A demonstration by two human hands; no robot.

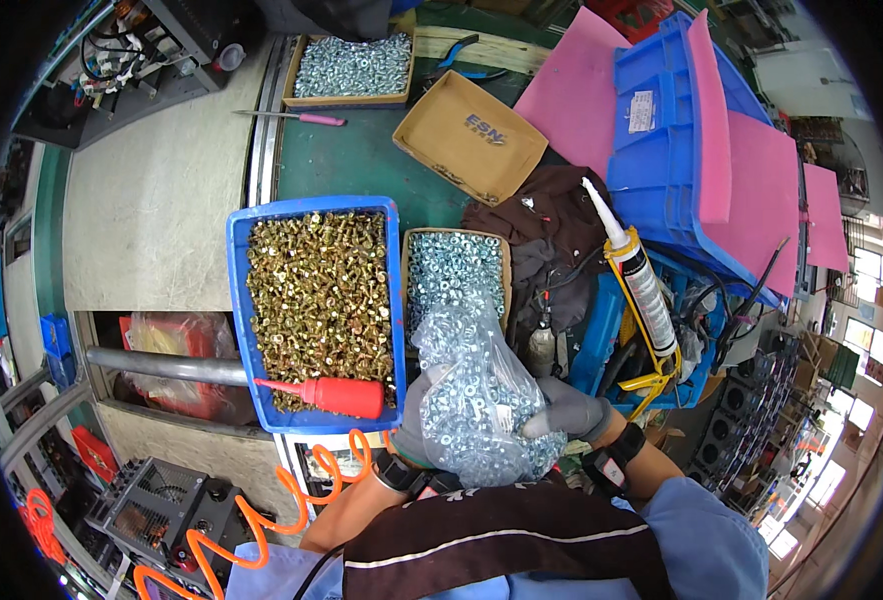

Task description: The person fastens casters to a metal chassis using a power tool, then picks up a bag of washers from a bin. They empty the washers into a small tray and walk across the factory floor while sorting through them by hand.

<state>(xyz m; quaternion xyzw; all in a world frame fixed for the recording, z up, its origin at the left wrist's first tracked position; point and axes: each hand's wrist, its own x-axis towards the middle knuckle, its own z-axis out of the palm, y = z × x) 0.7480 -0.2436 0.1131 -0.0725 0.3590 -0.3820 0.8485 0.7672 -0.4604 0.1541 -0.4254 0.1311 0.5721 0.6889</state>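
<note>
A clear plastic bag full of small silver nuts is held in front of my body. Its upper end lies over the near edge of a cardboard box of silver nuts. My left hand, in a grey glove, grips the bag's left side, its fingers partly hidden behind the plastic. On the other side, my grey-gloved right hand is closed on the bag, thumb across the front. Left of the box stands a blue tray of brass-coloured screws, with a red squeeze bottle lying on them.
Beyond are an upturned-looking brown cardboard lid, a box of silver screws and a pink-handled screwdriver. To the right, a yellow caulking gun leans near a large blue crate with pink foam sheets. An orange coiled hose hangs at lower left.
</note>
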